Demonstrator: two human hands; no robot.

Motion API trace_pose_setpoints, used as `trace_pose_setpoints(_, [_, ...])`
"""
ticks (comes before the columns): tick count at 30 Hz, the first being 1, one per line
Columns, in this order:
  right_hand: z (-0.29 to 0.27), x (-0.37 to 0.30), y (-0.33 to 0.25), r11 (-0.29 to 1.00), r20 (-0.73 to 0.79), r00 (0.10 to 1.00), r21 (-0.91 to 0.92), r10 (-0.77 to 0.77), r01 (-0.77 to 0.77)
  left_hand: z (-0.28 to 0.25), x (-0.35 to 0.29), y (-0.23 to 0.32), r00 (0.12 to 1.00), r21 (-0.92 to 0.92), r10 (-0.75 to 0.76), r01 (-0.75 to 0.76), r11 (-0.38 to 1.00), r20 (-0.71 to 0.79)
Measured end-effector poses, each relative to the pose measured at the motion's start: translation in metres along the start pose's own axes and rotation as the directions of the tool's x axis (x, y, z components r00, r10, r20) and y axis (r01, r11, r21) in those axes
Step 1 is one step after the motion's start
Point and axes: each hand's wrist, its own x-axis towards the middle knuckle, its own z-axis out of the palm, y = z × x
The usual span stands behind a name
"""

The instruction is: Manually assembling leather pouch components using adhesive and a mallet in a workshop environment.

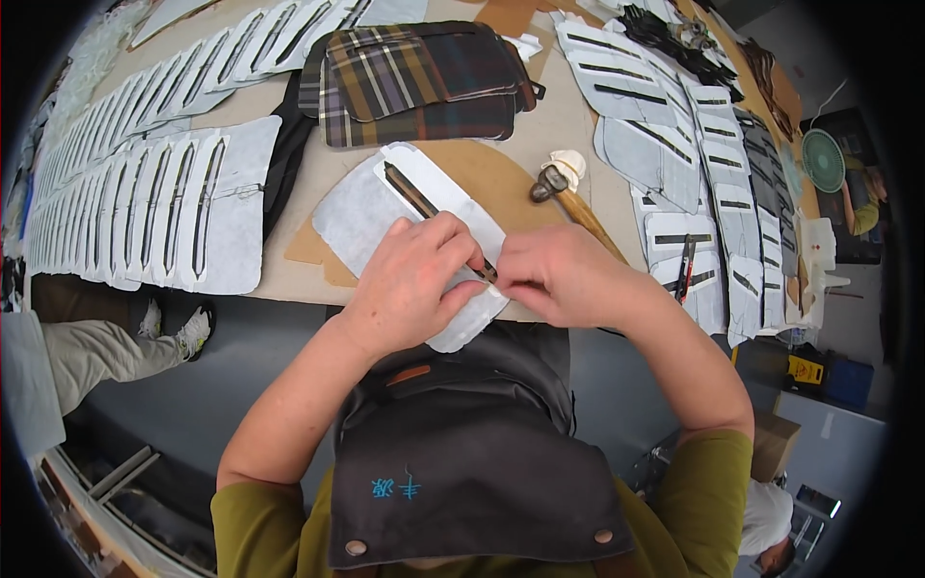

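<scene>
A white-backed fabric panel (pixel 349 214) with a long, narrow slot (pixel 410 193) lies slanted at the table's near edge, its lower end reaching past that edge. A white strip (pixel 464 199) frames the slot, where dark and tan fabric shows. My left hand (pixel 409 275) is closed, thumb and fingers gripping the panel beside the slot's lower end. Right next to it, my right hand (pixel 568 275) pinches the strip's lower end; its fingertips partly hide what they hold. Beneath the panel is a tan card template (pixel 482 166).
A hammer (pixel 553 185) with a wooden handle lies beyond my right hand, by a crumpled white piece (pixel 567 166). Stacked plaid panels (pixel 385 72) sit at the back. Rows of slotted white panels (pixel 231 231) cover the left; more, with a red-and-black cutter (pixel 686 268), lie right.
</scene>
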Motion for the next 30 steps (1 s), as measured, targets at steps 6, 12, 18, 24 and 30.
trace_pose_setpoints(6, [0.006,-0.024,0.0,0.949,-0.116,0.981,-0.293,-0.156,0.116,-0.003,-0.003,-0.001,0.997,-0.005,-0.051,0.051,0.999,0.052])
trace_pose_setpoints(12, [0.05,-0.022,-0.019,0.953,-0.432,0.863,0.256,0.262,-0.161,-0.005,-0.003,-0.001,0.997,-0.068,-0.039,0.043,0.997,0.072])
trace_pose_setpoints(18, [0.063,-0.02,-0.027,0.988,-0.519,0.845,-0.005,0.129,-0.155,-0.005,-0.004,-0.004,0.998,-0.039,0.02,-0.018,0.999,0.064])
trace_pose_setpoints(24, [0.053,-0.033,-0.027,0.973,-0.452,0.888,-0.16,0.08,-0.169,-0.006,-0.004,-0.005,0.998,-0.035,0.014,-0.012,0.999,0.056])
trace_pose_setpoints(30, [0.051,-0.009,-0.03,0.98,-0.478,0.857,0.044,0.192,-0.196,-0.003,-0.005,-0.008,1.0,-0.128,0.0,0.0,0.992,-0.005])
